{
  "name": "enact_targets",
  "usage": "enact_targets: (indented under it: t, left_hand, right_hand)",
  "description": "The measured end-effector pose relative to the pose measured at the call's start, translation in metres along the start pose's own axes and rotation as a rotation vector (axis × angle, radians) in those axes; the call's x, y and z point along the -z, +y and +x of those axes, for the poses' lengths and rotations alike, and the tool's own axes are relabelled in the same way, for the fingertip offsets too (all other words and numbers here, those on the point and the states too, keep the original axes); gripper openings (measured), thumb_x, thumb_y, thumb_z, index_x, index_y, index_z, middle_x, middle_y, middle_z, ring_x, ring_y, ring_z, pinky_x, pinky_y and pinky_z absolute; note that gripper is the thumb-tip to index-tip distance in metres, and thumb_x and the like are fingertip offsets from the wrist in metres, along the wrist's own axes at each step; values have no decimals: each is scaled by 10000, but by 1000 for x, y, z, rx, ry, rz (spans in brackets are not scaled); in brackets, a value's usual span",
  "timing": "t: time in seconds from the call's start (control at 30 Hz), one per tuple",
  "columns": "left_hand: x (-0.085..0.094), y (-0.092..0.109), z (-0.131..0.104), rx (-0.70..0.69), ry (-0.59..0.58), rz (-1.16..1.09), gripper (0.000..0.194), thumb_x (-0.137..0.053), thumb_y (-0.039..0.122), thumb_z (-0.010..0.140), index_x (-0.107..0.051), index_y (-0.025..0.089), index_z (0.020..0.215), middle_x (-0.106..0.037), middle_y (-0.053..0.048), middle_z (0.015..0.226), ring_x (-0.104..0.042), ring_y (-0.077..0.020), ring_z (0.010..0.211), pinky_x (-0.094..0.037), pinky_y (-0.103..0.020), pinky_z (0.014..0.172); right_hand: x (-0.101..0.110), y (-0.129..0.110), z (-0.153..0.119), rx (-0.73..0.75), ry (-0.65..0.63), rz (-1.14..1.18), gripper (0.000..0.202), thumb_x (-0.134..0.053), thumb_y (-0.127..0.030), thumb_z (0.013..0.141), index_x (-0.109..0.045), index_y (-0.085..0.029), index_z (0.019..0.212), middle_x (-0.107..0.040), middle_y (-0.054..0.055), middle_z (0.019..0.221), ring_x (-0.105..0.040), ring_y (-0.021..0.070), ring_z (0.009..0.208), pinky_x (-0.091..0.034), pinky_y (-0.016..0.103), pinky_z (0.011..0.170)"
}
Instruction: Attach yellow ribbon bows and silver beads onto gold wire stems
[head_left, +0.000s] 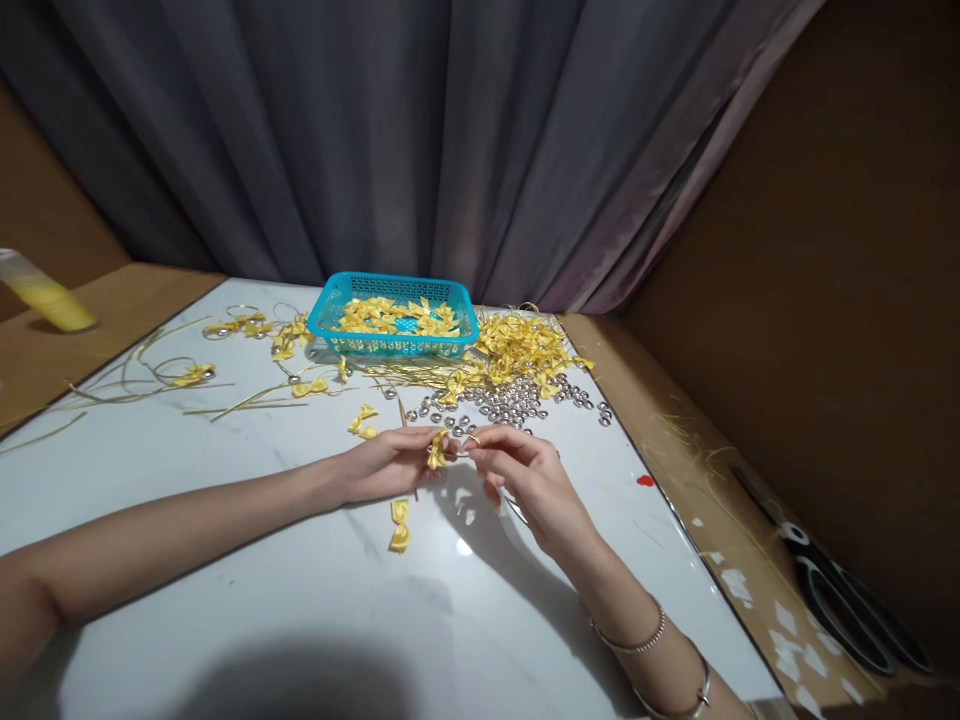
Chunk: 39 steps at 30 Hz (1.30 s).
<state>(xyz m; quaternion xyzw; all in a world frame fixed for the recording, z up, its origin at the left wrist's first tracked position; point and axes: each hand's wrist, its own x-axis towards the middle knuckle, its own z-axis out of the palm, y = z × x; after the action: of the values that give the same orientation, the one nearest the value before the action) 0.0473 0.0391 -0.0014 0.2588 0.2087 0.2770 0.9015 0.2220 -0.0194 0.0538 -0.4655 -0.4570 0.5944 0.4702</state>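
My left hand (390, 466) and my right hand (525, 478) meet over the white table (225, 560). The left fingers pinch a small yellow ribbon bow (436, 450). My right fingertips hold a thin gold wire (471, 440) right against that bow. Another yellow bow (400, 525) lies on the table just below my left hand, and one more bow (364, 421) lies beyond it. Two bangles sit on my right wrist.
A turquoise basket (457, 345) of yellow bows stands at the back, with a heap of bows (525, 348) and several silver beads (517, 402) beside it. Gold wire rings and strands (187, 372) scatter at the left. Black scissors (840, 590) lie at the right edge. A grey curtain hangs behind.
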Motion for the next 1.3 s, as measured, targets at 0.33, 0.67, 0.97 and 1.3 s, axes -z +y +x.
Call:
enact_targets:
  t: [0.33, 0.67, 0.97, 1.3]
  left_hand:
    - [3, -2, -3, 303, -99, -136, 95, -580, 203, 842, -591, 114, 811, -417, 8, 616, -422, -96, 548, -355, -191, 541]
    - [7, -1, -1, 345, -126, -89, 164, -487, 226, 898, -594, 111, 847, -371, 33, 578, -331, -77, 479, -377, -182, 575]
    - [10, -1, -1, 332, -152, -79, 225, -489, 237, 897, -616, 53, 876, -364, 32, 571, -300, -68, 465, -374, -180, 559]
    - [7, 1, 1, 284, -106, -87, 168, -498, 184, 884, -604, 85, 798, -461, -14, 640, -356, -70, 475, -377, -190, 535]
  right_hand:
    - [3, -2, 1, -48, -54, 49, 108, -712, -259, 658, -723, -196, 745, -643, 15, 692, -428, 76, 488, -335, 205, 407]
    - [6, -3, 4, -143, -29, 102, 148, -729, -251, 631, -748, -198, 768, -669, 34, 724, -433, 75, 496, -296, 204, 397]
    - [9, -3, 5, -221, -54, 117, 152, -739, -237, 620, -744, -191, 765, -678, 33, 685, -428, 72, 482, -271, 200, 402]
    - [9, -2, 3, -238, -83, 39, 241, -732, -231, 646, -741, -187, 883, -678, 41, 658, -394, 58, 452, -297, 219, 436]
